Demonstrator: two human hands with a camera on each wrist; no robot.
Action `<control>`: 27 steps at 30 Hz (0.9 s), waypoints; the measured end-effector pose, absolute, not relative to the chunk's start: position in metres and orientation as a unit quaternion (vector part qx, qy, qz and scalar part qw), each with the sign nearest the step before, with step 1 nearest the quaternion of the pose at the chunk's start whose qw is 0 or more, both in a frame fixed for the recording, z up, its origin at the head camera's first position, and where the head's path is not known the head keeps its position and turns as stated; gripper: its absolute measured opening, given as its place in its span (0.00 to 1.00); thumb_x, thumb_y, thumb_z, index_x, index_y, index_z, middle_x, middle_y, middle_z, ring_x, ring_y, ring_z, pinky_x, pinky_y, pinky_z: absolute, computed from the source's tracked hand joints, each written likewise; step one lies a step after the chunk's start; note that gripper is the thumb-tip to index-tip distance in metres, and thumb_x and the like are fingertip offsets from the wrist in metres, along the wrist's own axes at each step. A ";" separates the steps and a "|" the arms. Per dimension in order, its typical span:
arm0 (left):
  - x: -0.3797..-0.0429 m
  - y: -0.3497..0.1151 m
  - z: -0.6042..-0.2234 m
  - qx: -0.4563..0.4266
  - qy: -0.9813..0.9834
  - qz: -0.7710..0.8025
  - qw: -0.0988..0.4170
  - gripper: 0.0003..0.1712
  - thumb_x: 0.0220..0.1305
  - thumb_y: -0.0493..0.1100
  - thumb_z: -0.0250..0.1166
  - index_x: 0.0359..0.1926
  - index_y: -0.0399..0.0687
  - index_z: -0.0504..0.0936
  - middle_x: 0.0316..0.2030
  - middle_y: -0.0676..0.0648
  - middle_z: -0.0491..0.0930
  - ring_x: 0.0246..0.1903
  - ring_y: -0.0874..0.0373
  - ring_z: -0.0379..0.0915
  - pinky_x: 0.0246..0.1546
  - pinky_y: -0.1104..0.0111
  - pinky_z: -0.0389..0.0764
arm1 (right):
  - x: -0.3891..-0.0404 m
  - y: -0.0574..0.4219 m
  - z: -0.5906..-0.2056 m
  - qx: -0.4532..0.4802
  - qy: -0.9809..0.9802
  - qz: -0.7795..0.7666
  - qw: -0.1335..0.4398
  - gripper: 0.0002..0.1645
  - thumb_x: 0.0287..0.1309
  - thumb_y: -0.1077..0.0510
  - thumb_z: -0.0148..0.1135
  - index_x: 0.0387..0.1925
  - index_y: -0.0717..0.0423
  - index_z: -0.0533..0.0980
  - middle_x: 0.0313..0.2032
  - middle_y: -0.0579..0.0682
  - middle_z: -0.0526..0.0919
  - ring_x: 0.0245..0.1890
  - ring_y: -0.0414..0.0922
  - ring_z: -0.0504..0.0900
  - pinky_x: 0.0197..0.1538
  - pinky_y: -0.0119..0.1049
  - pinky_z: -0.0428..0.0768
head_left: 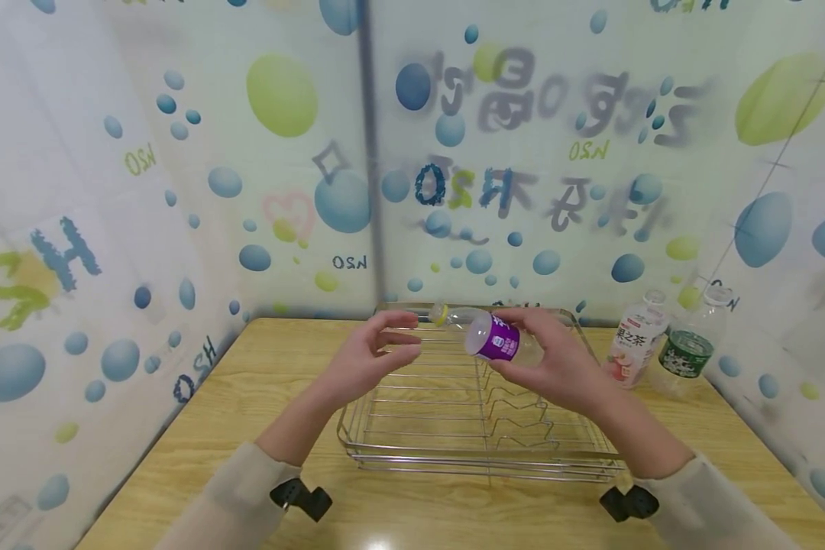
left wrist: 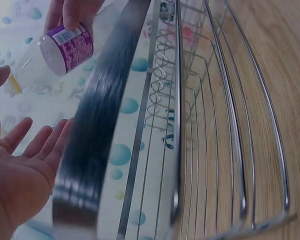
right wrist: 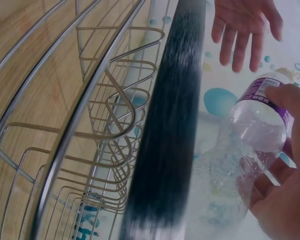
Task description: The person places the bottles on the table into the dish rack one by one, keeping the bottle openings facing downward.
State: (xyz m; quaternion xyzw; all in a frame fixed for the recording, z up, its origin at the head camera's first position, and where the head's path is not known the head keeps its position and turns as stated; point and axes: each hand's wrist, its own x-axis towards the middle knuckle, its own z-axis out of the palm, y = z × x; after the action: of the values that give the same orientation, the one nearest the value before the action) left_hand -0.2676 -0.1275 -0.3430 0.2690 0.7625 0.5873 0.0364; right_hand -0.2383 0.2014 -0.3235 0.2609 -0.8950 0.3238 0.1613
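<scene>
A clear plastic bottle (head_left: 500, 339) with a purple label lies tilted in the air over the wire rack, its neck with a yellow ring pointing left. My right hand (head_left: 557, 359) grips it around the body, thumb and fingers on either side near the label. To the left, my left hand (head_left: 374, 355) faces the bottle's neck with spread fingers and nothing in them. The left wrist view shows that palm (left wrist: 22, 185) turned up below the neck. Beneath both hands stands a metal dish rack (head_left: 426, 452) with a flat rim and bent wire dividers.
Two more bottles stand at the back right of the wooden table (head_left: 199, 428): one with a white and pink label (head_left: 635, 340), one clear with a green label (head_left: 686, 355). A curtain (head_left: 316, 252) printed with blue and green dots hangs around the table on three sides.
</scene>
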 end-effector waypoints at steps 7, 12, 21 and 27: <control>-0.267 -0.092 -0.337 0.275 0.695 0.650 0.137 0.37 0.75 0.42 0.72 0.79 0.54 0.68 0.74 0.37 0.72 0.66 0.42 0.83 0.59 0.48 0.91 | -0.233 0.195 -0.325 0.290 -0.892 0.305 0.168 0.40 0.62 0.56 0.83 0.73 0.51 0.76 0.63 0.52 0.84 0.61 0.52 0.84 0.59 0.53 0.90; -0.267 -0.082 -0.337 0.260 0.691 0.661 0.137 0.34 0.74 0.41 0.73 0.77 0.57 0.73 0.66 0.40 0.79 0.57 0.49 0.88 0.54 0.51 0.93 | -0.232 0.193 -0.327 0.292 -0.894 0.298 0.167 0.41 0.63 0.53 0.83 0.74 0.47 0.75 0.61 0.49 0.84 0.59 0.49 0.84 0.55 0.45 0.92; -0.268 -0.082 -0.341 0.257 0.701 0.654 0.118 0.32 0.74 0.42 0.74 0.75 0.54 0.76 0.67 0.37 0.78 0.51 0.51 0.89 0.52 0.56 0.93 | -0.233 0.194 -0.331 0.308 -0.889 0.292 0.172 0.41 0.62 0.53 0.83 0.74 0.48 0.76 0.65 0.51 0.83 0.63 0.53 0.83 0.57 0.49 0.91; -0.271 -0.093 -0.344 0.257 0.689 0.667 0.118 0.32 0.74 0.39 0.71 0.75 0.50 0.74 0.70 0.36 0.75 0.54 0.50 0.88 0.56 0.57 0.92 | -0.235 0.210 -0.333 0.295 -0.893 0.296 0.170 0.43 0.61 0.52 0.84 0.75 0.47 0.74 0.70 0.54 0.79 0.71 0.60 0.77 0.66 0.71 0.83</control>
State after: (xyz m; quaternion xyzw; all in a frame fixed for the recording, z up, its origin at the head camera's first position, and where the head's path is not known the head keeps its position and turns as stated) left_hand -0.2707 -0.0931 -0.3436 0.2573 0.6888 0.6675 0.1176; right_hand -0.2349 0.2102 -0.3331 0.2946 -0.8926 0.2958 0.1704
